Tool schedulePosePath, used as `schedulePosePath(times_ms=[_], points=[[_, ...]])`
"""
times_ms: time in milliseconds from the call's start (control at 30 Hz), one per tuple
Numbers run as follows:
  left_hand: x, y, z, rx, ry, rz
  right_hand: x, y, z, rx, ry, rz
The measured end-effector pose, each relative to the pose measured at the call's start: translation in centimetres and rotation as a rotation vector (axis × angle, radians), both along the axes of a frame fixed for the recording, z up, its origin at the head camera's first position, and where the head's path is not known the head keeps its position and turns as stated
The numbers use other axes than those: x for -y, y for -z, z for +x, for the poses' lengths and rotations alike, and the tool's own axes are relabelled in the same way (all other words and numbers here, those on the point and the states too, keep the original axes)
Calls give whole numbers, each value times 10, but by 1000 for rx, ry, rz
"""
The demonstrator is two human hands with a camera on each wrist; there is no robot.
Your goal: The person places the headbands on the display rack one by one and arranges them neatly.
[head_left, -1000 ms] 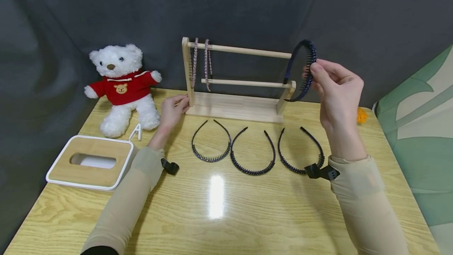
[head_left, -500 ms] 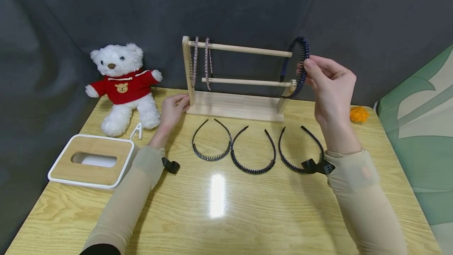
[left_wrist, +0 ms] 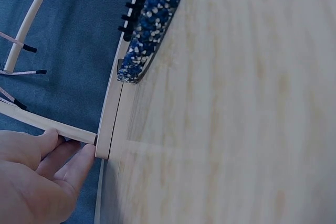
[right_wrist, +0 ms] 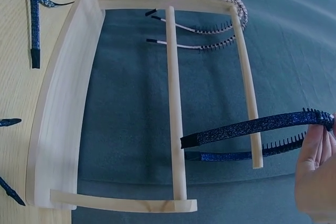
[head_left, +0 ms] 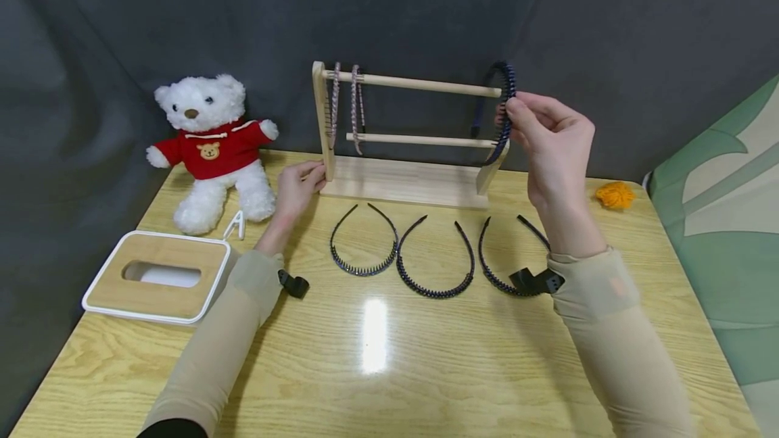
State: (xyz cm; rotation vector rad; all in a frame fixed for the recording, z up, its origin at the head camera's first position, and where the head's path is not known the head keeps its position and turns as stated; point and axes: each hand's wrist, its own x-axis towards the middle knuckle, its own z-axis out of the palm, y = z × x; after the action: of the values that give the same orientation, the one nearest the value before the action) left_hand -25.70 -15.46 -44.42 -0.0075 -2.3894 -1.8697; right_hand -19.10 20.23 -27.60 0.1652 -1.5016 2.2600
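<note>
My right hand [head_left: 556, 134] pinches a dark blue toothed headband [right_wrist: 247, 128] by its curved part. At the free right end of the top rod, the headband's two arms lie on either side of the wood, tips close to the lower rod. This belongs to a wooden rack [head_left: 402, 178] with two rods and a flat base. Thumb and fingers of my left hand [head_left: 297, 188] grip the rack's left upright low down, near the base. Two pinkish braided headbands, one at the far left [head_left: 335, 103] and another beside it [head_left: 356, 110], hang on the top rod.
Three dark toothed headbands lie in front of the rack: left [head_left: 365, 272], middle [head_left: 441, 295], right [head_left: 487, 269]. A white teddy bear [head_left: 209, 147] sits at left, behind a wood-topped tissue box [head_left: 164, 245] and a white clip [head_left: 236, 225]. An orange fluffy ball [head_left: 615, 195] lies at right.
My right hand has moved left with the dark blue headband, from beyond the rod's right end to around that end. The left hand stays at the upright.
</note>
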Motion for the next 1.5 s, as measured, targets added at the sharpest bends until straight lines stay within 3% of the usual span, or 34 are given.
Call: schedulePosePath(times_ms=[700, 1500], points=[[0, -1, 2, -1, -4, -3, 17, 7, -8, 33, -18, 66], [-1, -2, 2, 6, 3, 3, 45, 14, -19, -12, -39, 82]])
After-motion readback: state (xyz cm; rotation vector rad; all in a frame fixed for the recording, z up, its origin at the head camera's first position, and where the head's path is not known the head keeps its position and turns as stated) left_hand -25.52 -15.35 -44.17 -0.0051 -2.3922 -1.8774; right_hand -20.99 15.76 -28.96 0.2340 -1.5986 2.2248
